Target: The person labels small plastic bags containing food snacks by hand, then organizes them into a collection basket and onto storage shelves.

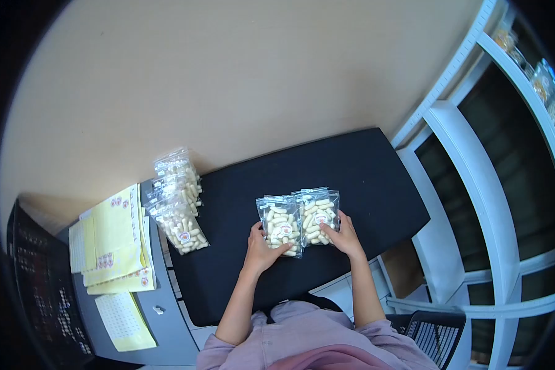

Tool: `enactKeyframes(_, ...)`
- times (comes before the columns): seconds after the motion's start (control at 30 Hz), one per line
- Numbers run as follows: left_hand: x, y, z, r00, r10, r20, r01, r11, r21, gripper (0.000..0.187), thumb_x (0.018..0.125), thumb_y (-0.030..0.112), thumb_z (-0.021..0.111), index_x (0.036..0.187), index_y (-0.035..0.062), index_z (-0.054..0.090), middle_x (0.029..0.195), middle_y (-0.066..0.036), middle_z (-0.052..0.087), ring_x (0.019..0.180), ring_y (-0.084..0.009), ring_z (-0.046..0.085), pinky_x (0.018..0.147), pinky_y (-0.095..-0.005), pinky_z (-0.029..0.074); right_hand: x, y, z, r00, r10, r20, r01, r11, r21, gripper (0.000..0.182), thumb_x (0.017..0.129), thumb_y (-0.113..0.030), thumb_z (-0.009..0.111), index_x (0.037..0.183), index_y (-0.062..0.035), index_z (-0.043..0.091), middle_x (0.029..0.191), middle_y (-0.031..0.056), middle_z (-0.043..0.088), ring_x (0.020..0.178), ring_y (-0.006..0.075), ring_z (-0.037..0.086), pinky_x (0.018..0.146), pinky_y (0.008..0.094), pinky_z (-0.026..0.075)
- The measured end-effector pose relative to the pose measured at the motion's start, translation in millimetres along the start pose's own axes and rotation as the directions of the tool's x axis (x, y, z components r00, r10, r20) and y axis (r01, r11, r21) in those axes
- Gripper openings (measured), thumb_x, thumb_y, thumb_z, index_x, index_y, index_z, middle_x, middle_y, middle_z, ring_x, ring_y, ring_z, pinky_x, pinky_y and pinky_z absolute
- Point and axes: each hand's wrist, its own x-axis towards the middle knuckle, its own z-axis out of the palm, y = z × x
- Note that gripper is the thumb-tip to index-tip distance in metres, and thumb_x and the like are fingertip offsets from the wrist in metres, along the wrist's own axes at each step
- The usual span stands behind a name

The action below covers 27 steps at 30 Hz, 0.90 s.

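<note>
Black table (pixel 364 179) is stretching along the wall (pixel 228 80) to its far-right corner; I'm clamping fingers, left hand (pixel 262 251) on left packet (pixel 281 220), right hand (pixel 347 238) on right packet (pixel 316 211).

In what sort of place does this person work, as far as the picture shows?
Probably a small packing room: filled clear bags bear round stickers, yellowish sheets with similar round stickers lie at left, and white shelving at right holds what look like more packets.

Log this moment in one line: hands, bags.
left hand: thumb on left bag | right hand: thumb on right bag | other bags: overlapping, left end of table
</note>
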Motion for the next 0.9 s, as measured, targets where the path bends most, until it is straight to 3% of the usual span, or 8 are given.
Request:
enactKeyframes(0.07,4,-11,3,0.998,0.065,0.014,-0.064,0.994,-0.089,0.090,0.055,0.029,0.079,0.119,-0.0072,0.027,0.108,-0.021,0.047,0.099,-0.0262,0.050,0.086,-0.0333,0.040,-3,6,7,1.000,0.026,0.009,-0.027,0.990,0.136,0.076,0.069,-0.037,0.065,0.121,0.0086,0.033,0.118,0.0247,0.042,0.109,0.0300,0.045,0.090,0.0359,0.037)
enactKeyframes(0.13,5,-13,7,0.989,0.148,-0.006,-0.148,0.983,-0.106,0.080,0.056,0.021,0.078,0.115,-0.0044,0.031,0.104,-0.018,0.050,0.097,-0.0234,0.052,0.085,-0.0315,0.042,-3,2,14,0.964,0.105,0.244,-0.236,0.761,0.604,0.076,0.068,-0.031,0.067,0.121,0.0097,0.032,0.117,0.0227,0.044,0.107,0.0275,0.046,0.090,0.0325,0.037)
enactKeyframes(0.43,9,44,58,0.969,0.183,0.166,-0.060,0.825,-0.562,0.071,0.064,0.004,0.068,0.123,0.0024,0.027,0.113,-0.015,0.046,0.101,-0.0208,0.050,0.085,-0.0348,0.044,4,27,-49,0.991,0.006,0.137,-0.112,0.617,0.779,0.083,0.069,-0.017,0.065,0.130,0.0035,0.013,0.120,0.0203,0.039,0.113,0.0245,0.040,0.094,0.0315,0.033)
enactKeyframes(0.5,18,72,82,0.952,0.175,0.252,0.170,0.380,-0.909,0.069,0.067,-0.001,0.061,0.126,0.0040,0.026,0.114,-0.015,0.046,0.105,-0.0252,0.048,0.088,-0.0341,0.042,11,46,-96,0.992,-0.012,0.127,-0.109,0.433,0.895,0.074,0.069,-0.012,0.061,0.128,0.0025,0.019,0.117,0.0174,0.042,0.109,0.0232,0.044,0.091,0.0320,0.037)
enactKeyframes(0.57,37,60,116,0.899,0.224,0.377,0.398,-0.055,-0.916,0.068,0.068,0.007,0.061,0.127,0.0034,0.028,0.120,-0.015,0.043,0.110,-0.0281,0.045,0.094,-0.0388,0.038,22,68,-149,0.995,-0.098,0.014,0.000,0.140,0.990,0.061,0.070,-0.006,0.052,0.125,0.0004,0.028,0.111,0.0134,0.048,0.101,0.0221,0.052,0.085,0.0337,0.044)
enactKeyframes(0.63,44,83,144,0.830,0.370,0.417,0.453,-0.010,-0.891,0.070,0.066,0.009,0.063,0.126,0.0026,0.028,0.120,-0.015,0.043,0.110,-0.0282,0.045,0.094,-0.0406,0.036,34,93,-206,0.986,-0.128,-0.104,0.109,0.034,0.993,0.057,0.072,-0.003,0.050,0.125,-0.0012,0.030,0.115,0.0114,0.046,0.101,0.0207,0.051,0.086,0.0319,0.042)
enactKeyframes(0.77,47,137,188,0.767,0.390,0.510,0.415,0.305,-0.857,0.081,0.059,0.006,0.065,0.129,0.0035,0.024,0.121,-0.014,0.042,0.112,-0.0293,0.043,0.094,-0.0435,0.036,85,120,-321,0.939,-0.051,-0.341,0.344,0.230,0.911,0.053,0.074,-0.006,0.050,0.124,-0.0014,0.031,0.110,0.0113,0.049,0.099,0.0200,0.051,0.083,0.0319,0.044)
enactKeyframes(0.9,49,157,215,0.736,0.431,0.522,0.444,0.274,-0.853,0.086,0.057,0.009,0.066,0.130,0.0040,0.021,0.125,-0.015,0.038,0.114,-0.0297,0.041,0.095,-0.0444,0.034,168,125,-407,0.854,0.033,-0.520,0.435,0.502,0.747,0.067,0.072,-0.015,0.060,0.126,0.0026,0.024,0.111,0.0160,0.048,0.100,0.0217,0.051,0.085,0.0309,0.042)
